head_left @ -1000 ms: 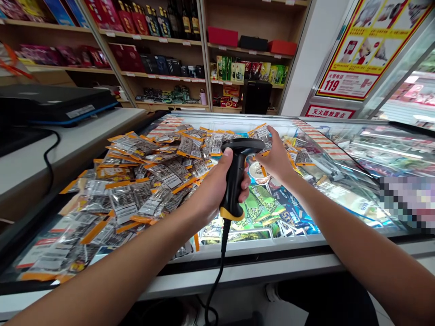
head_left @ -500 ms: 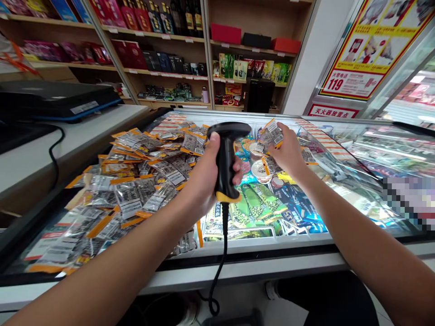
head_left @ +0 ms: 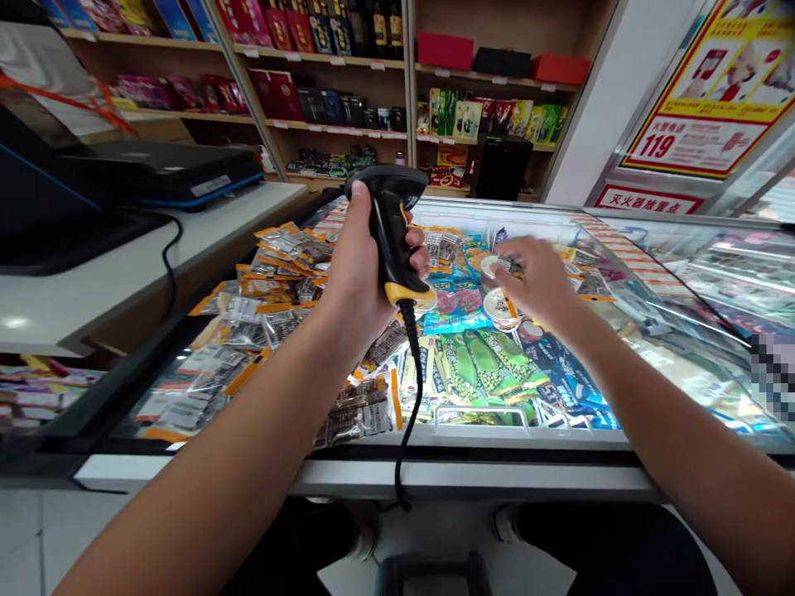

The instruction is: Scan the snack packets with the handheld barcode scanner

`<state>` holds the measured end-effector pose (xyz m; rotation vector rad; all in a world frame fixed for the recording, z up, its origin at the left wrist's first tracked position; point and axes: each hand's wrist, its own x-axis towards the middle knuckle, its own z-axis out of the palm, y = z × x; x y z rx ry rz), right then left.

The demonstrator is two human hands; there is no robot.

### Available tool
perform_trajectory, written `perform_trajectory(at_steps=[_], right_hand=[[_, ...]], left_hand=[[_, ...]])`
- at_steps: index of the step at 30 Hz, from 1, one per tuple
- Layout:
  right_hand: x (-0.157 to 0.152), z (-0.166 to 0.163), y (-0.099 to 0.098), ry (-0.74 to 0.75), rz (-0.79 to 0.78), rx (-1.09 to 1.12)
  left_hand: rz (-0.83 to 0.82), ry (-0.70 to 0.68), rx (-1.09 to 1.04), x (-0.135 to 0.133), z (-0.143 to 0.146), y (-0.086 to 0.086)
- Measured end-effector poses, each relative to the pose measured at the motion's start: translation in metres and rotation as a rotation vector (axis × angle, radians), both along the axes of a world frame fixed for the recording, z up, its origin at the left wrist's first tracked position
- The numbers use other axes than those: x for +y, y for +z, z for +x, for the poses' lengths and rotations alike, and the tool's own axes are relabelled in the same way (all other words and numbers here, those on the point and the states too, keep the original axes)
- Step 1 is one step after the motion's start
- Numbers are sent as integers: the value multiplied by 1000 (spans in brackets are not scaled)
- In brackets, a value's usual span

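My left hand (head_left: 363, 261) is wrapped around the grip of a black and yellow barcode scanner (head_left: 392, 240), raised over the glass top of a chest freezer (head_left: 559, 443). The scanner's black cord hangs over the front edge. My right hand (head_left: 537, 277), slightly blurred, hovers over the freezer's right part, fingers curved and apart, with no packet clearly in them. Beneath its fingertips are ice cream cups (head_left: 498, 306) and a small barcoded packet. To the left spreads a heap of clear snack packets with orange edges (head_left: 248, 306); a few similar packets (head_left: 593, 283) lie right of my right hand.
Green ice pops (head_left: 481, 364) and blue packs (head_left: 575, 377) show in the freezer. A counter (head_left: 248, 219) with a dark device (head_left: 186, 170) stands left. Stocked shelves (head_left: 348, 62) line the back. Below are my legs and a dark stool-like object (head_left: 428, 571).
The packet that my right hand held up is no longer visible in its fingers. That hand has shifted left across the freezer. My left hand has lifted and tilted the scanner, and the view has turned left.
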<state>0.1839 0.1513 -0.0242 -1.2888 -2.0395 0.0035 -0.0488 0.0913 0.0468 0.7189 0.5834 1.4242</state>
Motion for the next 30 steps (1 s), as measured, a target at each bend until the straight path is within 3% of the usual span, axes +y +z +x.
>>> perform_trajectory(at_steps=[2, 3, 6, 10, 15, 19, 23, 26, 30], right_hand=[[-26, -40, -7, 284, -268, 77], [-38, -58, -13, 356, -343, 72], [-61, -94, -36, 280, -298, -58], [-66, -105, -53, 157, -248, -134], [-56, -98, -44, 204, -363, -43], [-46, -84, -23, 293, -672, 197], [-31, -54, -6, 244, -934, 537], [-11, -27, 1, 127, -904, 744], [16, 9, 10, 11, -694, 858]], left_hand=[[17, 9, 3, 0, -2, 1], [17, 10, 3, 0, -2, 2], [13, 3, 0, 0, -4, 2], [26, -23, -14, -1, -3, 0], [23, -18, 17, -2, 0, -1], [4, -4, 61, 1, 0, -2], [-17, -22, 105, 3, 1, -3], [-22, -58, 177, 1, 6, -5], [44, -164, 376, -8, 18, -10]])
